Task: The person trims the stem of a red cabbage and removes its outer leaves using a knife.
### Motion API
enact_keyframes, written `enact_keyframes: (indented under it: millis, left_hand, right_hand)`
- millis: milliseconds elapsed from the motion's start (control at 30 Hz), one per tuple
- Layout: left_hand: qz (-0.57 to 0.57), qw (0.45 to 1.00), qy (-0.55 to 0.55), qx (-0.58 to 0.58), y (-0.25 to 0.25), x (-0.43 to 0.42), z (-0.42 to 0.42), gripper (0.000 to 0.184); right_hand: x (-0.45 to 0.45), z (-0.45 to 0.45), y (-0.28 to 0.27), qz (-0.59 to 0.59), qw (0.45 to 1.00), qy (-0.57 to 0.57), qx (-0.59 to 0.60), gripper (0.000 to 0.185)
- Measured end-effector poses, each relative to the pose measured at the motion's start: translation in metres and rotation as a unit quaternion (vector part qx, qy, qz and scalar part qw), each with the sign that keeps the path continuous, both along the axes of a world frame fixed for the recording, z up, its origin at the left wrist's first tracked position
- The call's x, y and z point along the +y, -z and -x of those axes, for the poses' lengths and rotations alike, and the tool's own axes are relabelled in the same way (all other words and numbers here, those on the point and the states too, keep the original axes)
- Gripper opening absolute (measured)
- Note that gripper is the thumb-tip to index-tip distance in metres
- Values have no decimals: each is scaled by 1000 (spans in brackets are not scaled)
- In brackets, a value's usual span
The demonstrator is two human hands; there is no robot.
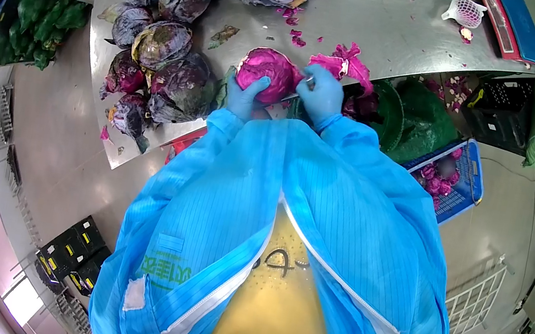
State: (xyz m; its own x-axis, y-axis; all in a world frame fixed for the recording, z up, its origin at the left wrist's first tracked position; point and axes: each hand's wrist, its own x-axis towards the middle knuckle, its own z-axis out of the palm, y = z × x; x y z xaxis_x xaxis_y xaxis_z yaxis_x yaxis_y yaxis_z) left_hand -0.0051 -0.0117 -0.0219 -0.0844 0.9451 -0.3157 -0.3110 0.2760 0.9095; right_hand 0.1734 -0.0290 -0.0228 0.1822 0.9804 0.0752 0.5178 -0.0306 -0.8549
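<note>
Here are the fingers of the gloved left hand (244, 97), spread and cupped around the near side of a round, glossy magenta cabbage (266, 74), thumb pressed on its curve, presumably to stop it rolling. And across from it, the gloved right hand (323, 97): fingers curled tightly in, closed on what looks like a slim grey tool (309, 82), mostly hidden, kept close to the cabbage, likely for control. The cabbage sits between the two hands at the near edge of the smooth steel bench (379, 19); its underside can't be seen, so contact with the metal is anyone's guess.

Just beyond the right hand, a crinkled, pale-veined magenta leaf (354, 66) sprawls out. Over on the left, a heap of dusky purple cabbages (184, 73), waxy and ragged with outer leaves, seems placed for easy reach. To the right, below bench level, comes a round green tub (390, 121), then a lattice-sided blue plastic crate (473, 171) holding magenta cabbages (439, 177), probably parked there for a short drop.
</note>
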Motion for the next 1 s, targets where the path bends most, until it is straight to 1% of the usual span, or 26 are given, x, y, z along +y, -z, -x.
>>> enact_keyframes:
  millis: [33,67,133,167,233,267,300,333,400,433,467,500,567,600,667,700,733,767,800,867,900,933,967,1000]
  left_hand:
    - [24,999,48,9,-6,2,6,76]
    - [48,994,95,17,-10,3,11,76]
    - [65,992,105,17,-13,1,18,78]
    - [84,990,114,16,-14,-1,22,79]
    - [95,989,117,-8,-17,-5,30,82]
    - [107,987,120,-31,-17,-7,34,85]
    - [111,987,106,-45,-14,-7,38,90]
    - [112,987,103,-44,-8,-7,44,90]
    - [69,984,132,-93,3,-4,53,90]
    - [62,983,154,-71,-5,-2,52,87]
    - [63,983,155,-71,-9,-1,50,87]
    - [59,981,176,-56,-12,1,49,87]
    - [55,978,196,-42,-10,4,47,87]
    - [68,978,189,-63,-9,6,47,85]
    - [81,977,181,-83,-3,11,49,83]
    - [77,980,161,-86,3,12,50,80]
    - [72,983,142,-88,6,12,51,77]
    - [72,983,144,-86,3,11,50,77]
    - [83,984,134,-83,-2,9,48,75]
    - [94,985,124,-79,-8,5,46,72]
    - [72,987,127,-63,-10,4,45,74]
    - [50,989,129,-48,-11,3,45,76]
    - [35,989,132,-59,-8,3,47,82]
    - [35,989,131,-60,-7,2,48,82]
  right_hand:
    - [7,-7,6,31,998,40,21,19]
    - [14,-14,18,81,991,78,76,18]
    - [25,-27,29,94,987,119,51,19]
    - [30,-30,32,94,987,118,51,19]
    - [38,-34,32,112,986,125,-4,20]
    - [42,-35,32,113,986,124,-3,20]
    - [45,-36,28,94,986,134,-19,21]
    - [49,-37,24,76,986,143,-34,22]
    - [56,-46,23,42,986,158,-34,24]
    - [59,-54,18,54,985,153,-56,25]
    - [61,-63,12,68,984,148,-79,25]
    - [58,-70,2,69,983,148,-80,25]
    - [47,-80,-17,74,968,120,-207,27]
    - [40,-78,-24,74,968,120,-208,27]
    - [25,-67,-36,-21,989,79,-121,30]
    - [19,-53,-35,-45,989,60,-125,34]
    - [21,-41,-7,-21,998,-1,55,36]
    - [17,-25,-12,41,995,-42,85,42]
    - [19,-11,8,65,986,-62,141,47]
    - [21,2,10,127,978,-114,119,62]
    - [22,3,13,124,978,-114,120,62]
    - [23,5,16,140,971,-118,154,63]
    - [24,5,19,156,962,-123,186,64]
    - [25,6,14,157,962,-124,185,64]
